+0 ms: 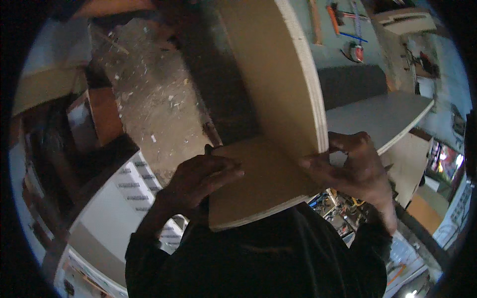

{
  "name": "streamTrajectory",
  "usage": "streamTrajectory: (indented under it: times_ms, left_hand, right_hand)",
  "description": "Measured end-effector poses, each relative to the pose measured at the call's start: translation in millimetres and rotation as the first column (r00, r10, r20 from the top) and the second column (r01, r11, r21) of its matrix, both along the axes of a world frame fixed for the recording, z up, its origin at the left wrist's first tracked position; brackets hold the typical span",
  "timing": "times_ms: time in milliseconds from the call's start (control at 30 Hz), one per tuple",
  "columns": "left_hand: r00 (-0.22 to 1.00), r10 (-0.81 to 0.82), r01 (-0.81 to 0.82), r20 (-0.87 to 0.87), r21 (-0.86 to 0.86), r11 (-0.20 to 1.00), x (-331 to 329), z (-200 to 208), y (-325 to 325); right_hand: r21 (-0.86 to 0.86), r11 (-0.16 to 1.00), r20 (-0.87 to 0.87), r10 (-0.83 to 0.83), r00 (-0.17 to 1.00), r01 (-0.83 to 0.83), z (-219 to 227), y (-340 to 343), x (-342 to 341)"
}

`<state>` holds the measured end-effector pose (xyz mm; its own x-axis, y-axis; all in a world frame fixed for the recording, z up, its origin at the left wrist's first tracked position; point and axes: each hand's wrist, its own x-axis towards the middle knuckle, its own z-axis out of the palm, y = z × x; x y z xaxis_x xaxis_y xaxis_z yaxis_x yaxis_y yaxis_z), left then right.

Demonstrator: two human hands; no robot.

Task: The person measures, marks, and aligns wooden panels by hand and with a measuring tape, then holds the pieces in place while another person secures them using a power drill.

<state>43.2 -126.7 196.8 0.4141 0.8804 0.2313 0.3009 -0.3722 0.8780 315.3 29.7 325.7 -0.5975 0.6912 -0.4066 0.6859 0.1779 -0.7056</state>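
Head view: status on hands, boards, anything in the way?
Left hand on lower board, at its left edge. Right hand pinching tall board by its edge. Boards meeting at an angle; no visible obstruction.

The short board sat between the left hand and the right hand, adjoining the long board, with floor ahead left and tools ahead right.

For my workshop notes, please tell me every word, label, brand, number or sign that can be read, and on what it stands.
None can be read clearly.
White printed strip, lower left: repeated dark print, too small and blurred.
Lit screen, right side: only blurred colours.
Far-right wall: faint dark marks, too unclear to call writing.
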Motion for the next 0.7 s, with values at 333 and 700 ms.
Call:
streamTrajectory:
  times_ms: [333, 700]
  left_hand:
    - [0.976, -0.158, 0.201, -0.151, 0.338, 0.919, 2, 68, 106]
    - [0.799, -0.463, 0.589, -0.383, 0.345, 0.731, 89, 73, 175]
  right_hand:
    - [0.444, 0.889, 0.081, -0.167, 0.983, 0.114, -13, -48, 11]
    - [-0.173, 0.101, -0.547, -0.837, -0.010, 0.980, -60, -125, 12]
